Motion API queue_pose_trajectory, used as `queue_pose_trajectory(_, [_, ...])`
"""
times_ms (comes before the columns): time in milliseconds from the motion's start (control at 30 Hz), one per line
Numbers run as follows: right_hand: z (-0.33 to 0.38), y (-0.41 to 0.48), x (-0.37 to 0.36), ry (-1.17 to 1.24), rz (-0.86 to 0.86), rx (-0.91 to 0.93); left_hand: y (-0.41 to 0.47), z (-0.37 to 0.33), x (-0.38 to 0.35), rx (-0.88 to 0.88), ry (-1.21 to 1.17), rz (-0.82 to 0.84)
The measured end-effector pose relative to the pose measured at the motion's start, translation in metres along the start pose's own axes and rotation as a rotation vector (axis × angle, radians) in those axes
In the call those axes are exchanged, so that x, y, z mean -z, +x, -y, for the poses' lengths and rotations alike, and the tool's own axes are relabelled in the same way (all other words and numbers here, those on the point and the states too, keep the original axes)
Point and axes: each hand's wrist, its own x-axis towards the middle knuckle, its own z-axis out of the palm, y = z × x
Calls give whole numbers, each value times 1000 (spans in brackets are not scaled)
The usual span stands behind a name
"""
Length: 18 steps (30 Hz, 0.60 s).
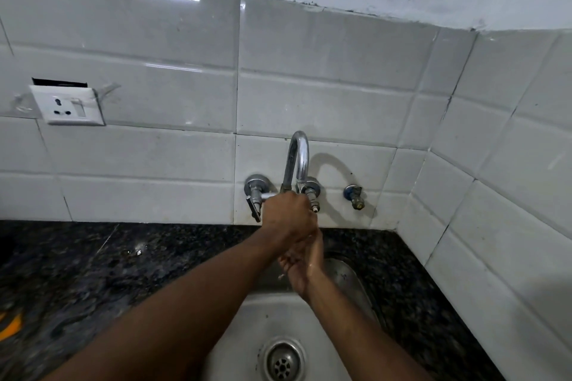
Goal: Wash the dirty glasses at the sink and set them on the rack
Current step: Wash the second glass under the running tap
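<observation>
**A:** Where did the sink lie relative to the hands?

**B:** The stainless steel sink [257,312] lay at 6 o'clock from both hands, with its basin spread below them. The left hand [288,215] was up at the curved chrome wall tap [298,158], fingers clenched round the crossbar at the foot of the spout. The right hand [305,267] sat just under it at 6 o'clock, over the basin's far end. It was wet, its fingers released and fairly straight, pointing to 12 o'clock and grasping nothing.

**A:** And how did the sink look?

**B:** It was dull grey metal, scuffed and wet-looking. A round perforated steel drain [283,360] sat at 6 o'clock from the right hand, between the two forearms. The sink was set into a speckled black granite counter [93,257], which ran off toward 9 o'clock and also bordered it at 3 o'clock.

**A:** Anything else nearby?

**B:** There was a small brass valve with a blue collar [354,195] at 3 o'clock from the tap. A white wall socket [72,105] sat at 10 o'clock on the glossy white tiles [325,96]. A blurred orange patch [9,326] showed at the counter's 9 o'clock edge, but I could not tell what it was.
</observation>
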Motion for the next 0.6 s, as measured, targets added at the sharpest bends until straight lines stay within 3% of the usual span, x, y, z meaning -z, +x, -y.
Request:
queue_pose_trajectory(200, [6,7,-9,-288,-57,74,-10,35,-25,451,-409,-68])
queue_pose_trajectory(300, [8,14,-12,-835,-65,385,-17,51,-34,737,-686,27])
queue_pose_trajectory(433, [35,14,-21,-1381,79,706,-25,65,-45,923,-1392,302])
queue_pose_trajectory(500, [47,18,-21,-1575,150,809,-25,67,-46,946,-1407,389])
queue_pose_trajectory(600, [64,23,-14,-1647,101,811,-27,75,-45,967,-1273,385])
